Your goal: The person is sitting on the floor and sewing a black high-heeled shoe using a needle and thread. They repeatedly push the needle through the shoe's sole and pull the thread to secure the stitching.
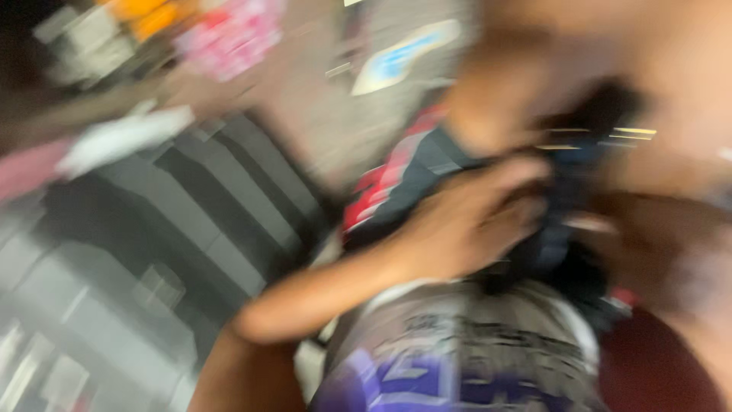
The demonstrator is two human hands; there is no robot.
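The person's left hand (465, 221) was curled, its fingers closed into a bunched dark navy cloth garment (560, 202) which it gripped from the near side, the forearm running down and to the left towards the lower edge of the view. The right hand (648, 244) lay just beside it on the far side of the same dark bundle, touching the cloth, but the whole scene was badly smeared by motion and I could not tell whether those fingers were closed on the fabric or only resting against it. The garment was held up close between the two hands, right of the middle of the view, and a red and white patterned part (381, 183) of the cloth, or of another piece pressed against it, hung out to the left of the left hand. Directly below the hands sat a pale grey garment with dark print and purple lettering (457, 358), rounded as if over the person's lap or body. Further out to the left spread a black and grey striped fabric (191, 198), with a white crumpled piece (126, 137) lying at its upper edge. Beyond that, in the top corner, were blurred pink (229, 38) and orange (145, 15) shapes too indistinct to identify.
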